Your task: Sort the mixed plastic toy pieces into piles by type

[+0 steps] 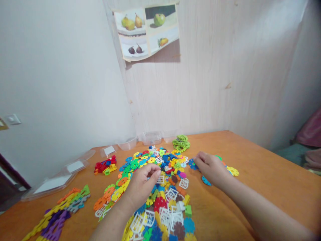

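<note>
My left hand [142, 184] hovers over the middle of a large pile of mixed plastic toy pieces, its thumb and fingers curled together. Whatever lies between those fingertips is too small or hidden to name. White lattice window pieces [160, 179] and coloured notched discs lie just beyond and below it. Right of the pile, my right hand [210, 166] has its fingers closed at the edge of a blue notched disc [192, 164]. Another blue disc [206, 180] rests on the table under that wrist. Yellow discs [233, 171] lie partly behind the right hand.
A heap of red, blue and yellow blocks [106, 164] sits at left. Nearer are rows of yellow, purple and grey linking pieces [56, 217]. Green pieces [181, 143] are stacked at the back. Clear plastic containers [151, 137] and lids [54, 184] line the wall side of the table.
</note>
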`<state>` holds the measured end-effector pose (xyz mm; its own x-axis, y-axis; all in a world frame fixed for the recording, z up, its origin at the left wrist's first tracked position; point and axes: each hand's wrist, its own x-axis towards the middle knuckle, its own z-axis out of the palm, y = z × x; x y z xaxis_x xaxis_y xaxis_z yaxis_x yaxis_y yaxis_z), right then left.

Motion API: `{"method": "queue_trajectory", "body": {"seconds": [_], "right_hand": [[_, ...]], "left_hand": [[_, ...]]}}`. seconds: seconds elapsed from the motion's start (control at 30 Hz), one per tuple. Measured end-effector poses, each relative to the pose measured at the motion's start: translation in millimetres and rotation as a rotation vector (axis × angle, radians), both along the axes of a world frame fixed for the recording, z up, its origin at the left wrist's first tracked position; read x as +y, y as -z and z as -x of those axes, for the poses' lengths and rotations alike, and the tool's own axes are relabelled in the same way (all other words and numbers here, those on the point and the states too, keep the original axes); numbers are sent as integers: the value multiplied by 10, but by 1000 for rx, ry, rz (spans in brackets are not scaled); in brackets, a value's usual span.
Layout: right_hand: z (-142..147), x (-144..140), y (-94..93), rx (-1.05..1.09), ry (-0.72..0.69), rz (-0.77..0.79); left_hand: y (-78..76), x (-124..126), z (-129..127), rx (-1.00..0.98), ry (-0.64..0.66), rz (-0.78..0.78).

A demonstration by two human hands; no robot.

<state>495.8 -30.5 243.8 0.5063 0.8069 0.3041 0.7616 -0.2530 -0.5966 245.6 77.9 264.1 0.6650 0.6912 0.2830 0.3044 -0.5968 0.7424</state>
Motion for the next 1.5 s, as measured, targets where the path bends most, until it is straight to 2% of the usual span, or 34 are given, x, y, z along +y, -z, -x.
{"method": "queue_trajectory", "body": {"seconds": [0.1,0.17,0.27,0.37,0.43,0.53,0.67,0.93,1.1,1.27,1.5], "right_hand": [[-293,-16,-30,-64,198,149],[-407,-32,-29,-80,267,239],[-464,-45,-5,-91,302,299],[-429,-37,35,-149,300,283],[-376,-20,79,-231,264,246],[-278,20,179,-361,134,213],[-182,70,295,-460,-13,286],[-253,16,249,-420,-21,338],[-302,8,229,-377,5,339],[-192,38,191,-365,-8,255],[-4,55,225,-341,-187,134]], "left_hand": [[-4,71,38,3,-26,-35],[20,108,51,7,-25,-52],[72,164,65,23,-31,-70],[104,221,82,24,-41,-82],[112,256,97,14,-49,-78],[114,295,120,-2,-69,-57],[101,334,161,-7,-108,-39],[-2,392,278,-1,-175,-36],[-57,392,357,68,-141,-9],[-59,381,500,291,-27,2],[-138,255,593,531,78,-124]]}}
